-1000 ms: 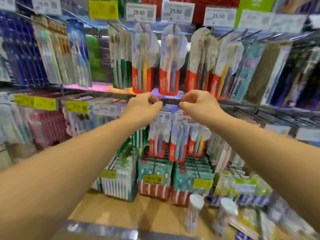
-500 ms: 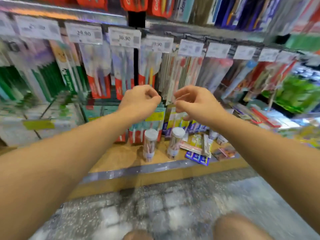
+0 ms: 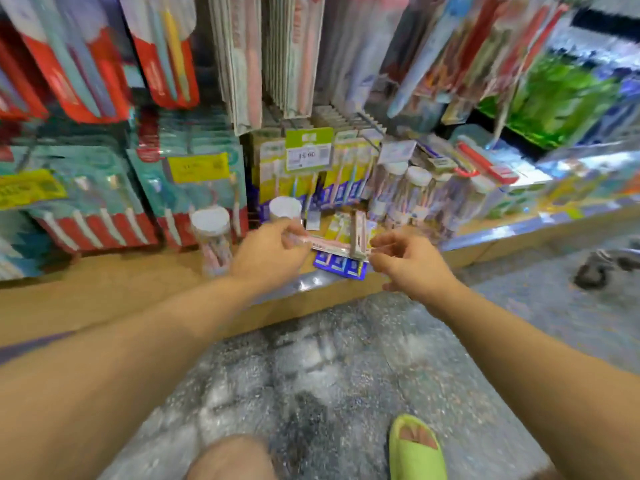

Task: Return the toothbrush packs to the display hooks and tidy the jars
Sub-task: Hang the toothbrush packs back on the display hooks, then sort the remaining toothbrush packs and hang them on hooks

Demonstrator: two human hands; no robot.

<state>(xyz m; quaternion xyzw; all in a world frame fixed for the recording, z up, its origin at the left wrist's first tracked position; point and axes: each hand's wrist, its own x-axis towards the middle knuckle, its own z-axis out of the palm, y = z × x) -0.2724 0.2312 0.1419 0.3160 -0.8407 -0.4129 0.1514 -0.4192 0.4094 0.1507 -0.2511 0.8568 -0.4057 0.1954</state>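
Loose toothbrush packs lie in a heap on the low wooden shelf [image 3: 104, 292]. A long pink toothbrush pack [image 3: 329, 244] lies across the heap. My left hand [image 3: 272, 252] pinches its left end and my right hand [image 3: 412, 263] pinches its right end; the view is blurred. A blue pack [image 3: 341, 267] and a yellow-green pack [image 3: 337, 226] lie under it. Two clear jars with white lids stand close by, one [image 3: 212, 237] left of my left hand and one [image 3: 284, 207] just behind it. More jars [image 3: 417, 192] stand at the back right.
Hooks above carry hanging packs in red [image 3: 162, 64] and grey-white [image 3: 242, 57]. Boxed teal packs [image 3: 194, 188] line the back of the shelf. A metal strip [image 3: 502, 230] edges the shelf. Below are a speckled floor [image 3: 346, 375] and my foot in a green slipper [image 3: 415, 448].
My view and both hands dropped from the upper hooks to the bottom shelf. My hands, pinched together in the air before, now hold the ends of the pink pack.
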